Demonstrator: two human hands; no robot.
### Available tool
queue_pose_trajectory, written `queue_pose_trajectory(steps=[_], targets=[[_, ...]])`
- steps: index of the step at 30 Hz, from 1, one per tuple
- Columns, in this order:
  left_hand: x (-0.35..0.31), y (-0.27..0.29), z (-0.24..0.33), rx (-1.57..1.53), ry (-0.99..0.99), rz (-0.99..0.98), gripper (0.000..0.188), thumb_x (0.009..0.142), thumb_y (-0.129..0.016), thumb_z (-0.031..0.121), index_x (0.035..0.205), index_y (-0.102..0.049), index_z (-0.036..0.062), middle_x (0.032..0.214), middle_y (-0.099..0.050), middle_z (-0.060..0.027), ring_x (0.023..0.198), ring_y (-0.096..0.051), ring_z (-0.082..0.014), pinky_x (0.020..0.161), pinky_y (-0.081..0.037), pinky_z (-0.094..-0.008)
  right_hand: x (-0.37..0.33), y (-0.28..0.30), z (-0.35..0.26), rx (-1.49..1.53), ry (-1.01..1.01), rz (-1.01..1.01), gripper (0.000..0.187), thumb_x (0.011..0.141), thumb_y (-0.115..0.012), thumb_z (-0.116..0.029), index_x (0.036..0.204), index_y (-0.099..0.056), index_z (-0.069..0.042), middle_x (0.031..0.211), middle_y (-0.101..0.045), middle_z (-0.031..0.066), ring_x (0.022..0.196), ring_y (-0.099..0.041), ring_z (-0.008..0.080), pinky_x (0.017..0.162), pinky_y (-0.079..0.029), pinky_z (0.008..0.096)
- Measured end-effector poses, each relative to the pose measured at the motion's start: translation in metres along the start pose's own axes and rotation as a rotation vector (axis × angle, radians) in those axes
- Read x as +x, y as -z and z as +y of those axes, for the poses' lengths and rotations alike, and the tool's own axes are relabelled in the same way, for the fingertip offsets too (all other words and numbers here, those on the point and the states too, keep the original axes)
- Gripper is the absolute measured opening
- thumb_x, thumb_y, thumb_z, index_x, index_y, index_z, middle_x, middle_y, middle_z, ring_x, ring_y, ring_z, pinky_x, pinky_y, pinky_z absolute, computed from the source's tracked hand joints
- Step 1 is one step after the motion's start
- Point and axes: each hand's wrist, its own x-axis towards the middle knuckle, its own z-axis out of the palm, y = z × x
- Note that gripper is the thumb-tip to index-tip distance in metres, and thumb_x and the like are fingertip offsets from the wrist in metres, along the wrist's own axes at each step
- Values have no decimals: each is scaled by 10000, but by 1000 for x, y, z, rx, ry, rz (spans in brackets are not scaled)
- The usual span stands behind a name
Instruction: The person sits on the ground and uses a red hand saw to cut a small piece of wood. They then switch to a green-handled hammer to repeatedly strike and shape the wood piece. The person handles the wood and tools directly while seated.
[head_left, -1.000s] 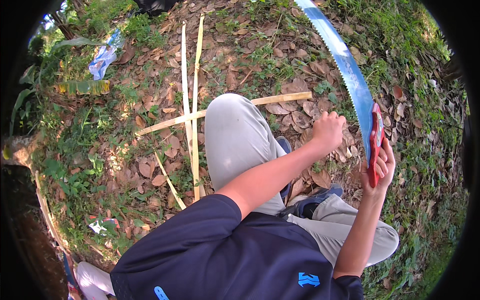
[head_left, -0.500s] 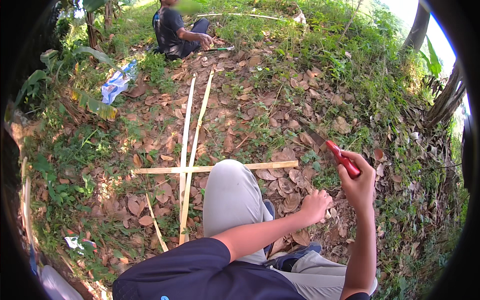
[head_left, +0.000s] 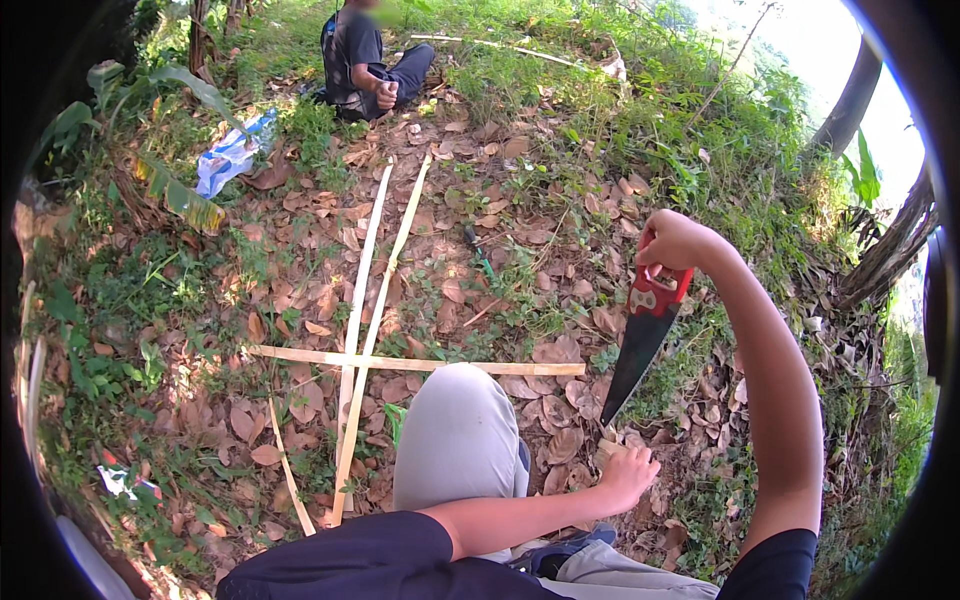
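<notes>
Head view: I see right fingers gripping the red-handled saw, blade below them, left fingers near its tip, can't tell their hold.

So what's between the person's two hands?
In the head view, mainly the red-handled saw, held by the right hand and pointing down toward the left hand.

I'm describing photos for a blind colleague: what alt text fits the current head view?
The wearer's right hand grips a red-handled saw, its blade slanting down toward the left hand. Pale strips lie crossed on leafy ground, and another person sits farther off.
</notes>
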Motion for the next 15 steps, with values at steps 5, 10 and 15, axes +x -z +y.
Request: queue_pose_trajectory(steps=[5,10,15], targets=[[4,-6,6,25,-2,-10,350,820,-728,148,1156,-641,101,1162,-579,-110,1120,-601,-277,762,-547,-414,98,57,-62,-162,205,636,343,879,-777,-158,1141,-667,36,987,-766,176,903,-749,263,834,-598,429],[6,-6,10,16,4,-10,283,869,-684,157,1144,-645,99,1153,-576,-96,1107,-600,-266,738,-540,-413,156,46,-120,93,411,685,847,981,-673,-455,1649,-225,-193,1608,-425,185,1378,-508,444,1144,-427,581],[8,-3,9,100,-8,-56,228,902,-650,167,1122,-658,105,1128,-581,-86,1103,-602,-253,726,-534,-409,143,-40,-95,-302,732,724,726,990,-651,-289,1624,-298,-252,1567,-448,184,1382,-497,414,1131,-447,551]])
